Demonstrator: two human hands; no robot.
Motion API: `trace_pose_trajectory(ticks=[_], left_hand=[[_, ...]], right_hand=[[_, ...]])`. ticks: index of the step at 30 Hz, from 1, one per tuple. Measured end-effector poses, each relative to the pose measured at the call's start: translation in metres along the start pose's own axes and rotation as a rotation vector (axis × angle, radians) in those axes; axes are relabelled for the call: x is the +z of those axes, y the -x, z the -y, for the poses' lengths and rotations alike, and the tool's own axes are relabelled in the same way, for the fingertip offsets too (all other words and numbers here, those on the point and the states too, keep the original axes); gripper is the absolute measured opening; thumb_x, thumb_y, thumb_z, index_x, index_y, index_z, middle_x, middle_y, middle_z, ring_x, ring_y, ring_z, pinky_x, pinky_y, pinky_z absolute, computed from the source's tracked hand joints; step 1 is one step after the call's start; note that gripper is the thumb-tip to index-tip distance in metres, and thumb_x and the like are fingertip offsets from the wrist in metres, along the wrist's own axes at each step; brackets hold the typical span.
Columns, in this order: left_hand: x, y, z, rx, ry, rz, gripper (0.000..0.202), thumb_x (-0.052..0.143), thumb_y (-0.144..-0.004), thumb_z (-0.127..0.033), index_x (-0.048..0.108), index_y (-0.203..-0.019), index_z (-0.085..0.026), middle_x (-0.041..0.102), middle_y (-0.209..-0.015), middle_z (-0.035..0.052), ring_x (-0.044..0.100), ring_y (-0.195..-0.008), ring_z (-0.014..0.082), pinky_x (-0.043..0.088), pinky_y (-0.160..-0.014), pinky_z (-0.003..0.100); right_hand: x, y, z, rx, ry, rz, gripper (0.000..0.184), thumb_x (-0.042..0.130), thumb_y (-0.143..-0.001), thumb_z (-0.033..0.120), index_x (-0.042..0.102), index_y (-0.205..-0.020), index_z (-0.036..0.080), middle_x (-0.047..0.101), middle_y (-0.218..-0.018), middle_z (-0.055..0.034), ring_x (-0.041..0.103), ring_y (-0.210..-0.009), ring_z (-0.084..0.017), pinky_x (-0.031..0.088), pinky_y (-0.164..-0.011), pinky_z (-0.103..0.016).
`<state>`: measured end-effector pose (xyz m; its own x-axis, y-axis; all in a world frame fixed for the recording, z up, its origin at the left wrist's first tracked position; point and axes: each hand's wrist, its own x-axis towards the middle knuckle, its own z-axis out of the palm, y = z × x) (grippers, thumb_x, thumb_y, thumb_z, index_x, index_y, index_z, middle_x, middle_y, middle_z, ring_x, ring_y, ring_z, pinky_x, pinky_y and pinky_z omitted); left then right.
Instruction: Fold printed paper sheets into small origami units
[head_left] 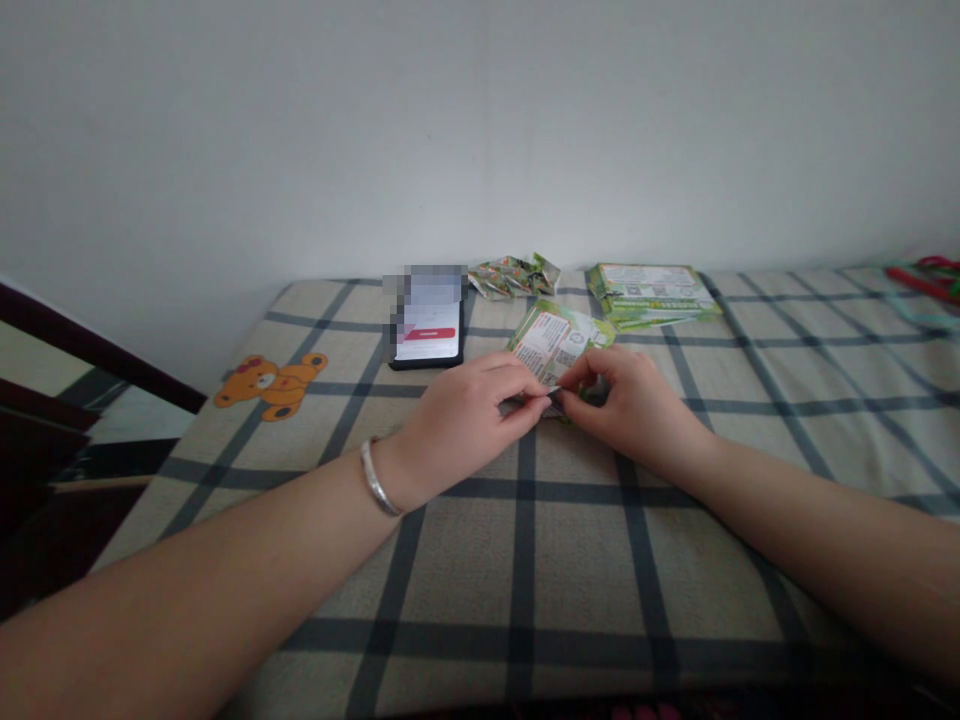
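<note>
A green-and-white packet (551, 340) with printed text and a code square is at the middle of the table, tilted askew. My left hand (480, 400), with a silver bangle at the wrist, pinches at its near edge between thumb and forefinger. From the other side my right hand (630, 395) pinches close by, its fingertips almost meeting those of the left. Between the fingertips shows a small whitish strip with a dark bit. The fingers cover the packet's lower part, so its exact shape there is hidden.
A phone (429, 318) with a lit screen stands left of the packet. Several small crumpled sachets (514, 277) lie by the wall, and a flat green box (652, 292) is right of them. A checked cloth (465, 600) covers the table. Red items (926, 280) sit far right.
</note>
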<state>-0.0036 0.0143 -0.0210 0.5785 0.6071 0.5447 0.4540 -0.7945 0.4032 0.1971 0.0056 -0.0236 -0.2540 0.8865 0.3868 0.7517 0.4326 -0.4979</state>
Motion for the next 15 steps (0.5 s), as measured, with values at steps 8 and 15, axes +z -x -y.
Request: trace_pose_trajectory(ticks=[8,15], left_hand=[[-0.0007,-0.0010,-0.0030,-0.008,-0.021,0.048,0.006,0.063,-0.085,-0.017,0.068,-0.083,-0.013,0.068,-0.086,0.0048,0.062,-0.082,0.0168,0.051,-0.076,0.031],[0.0003,-0.0013,-0.0028,-0.006,-0.018,0.057,0.006,0.063,-0.085,-0.016,0.068,-0.083,-0.015,0.068,-0.086,0.0036,0.061,-0.081,0.0157,0.051,-0.075,0.029]], right_hand=[[-0.0006,-0.0031,-0.0003,0.009,-0.045,0.032,0.002,0.063,-0.072,0.021,0.065,-0.071,0.020,0.066,-0.067,0.0008,0.058,-0.064,-0.014,0.040,-0.061,-0.028],[0.0025,-0.0047,-0.0021,0.031,-0.124,0.048,0.004,0.060,-0.071,0.017,0.061,-0.068,0.019,0.065,-0.066,0.0017,0.058,-0.063,-0.014,0.039,-0.057,-0.027]])
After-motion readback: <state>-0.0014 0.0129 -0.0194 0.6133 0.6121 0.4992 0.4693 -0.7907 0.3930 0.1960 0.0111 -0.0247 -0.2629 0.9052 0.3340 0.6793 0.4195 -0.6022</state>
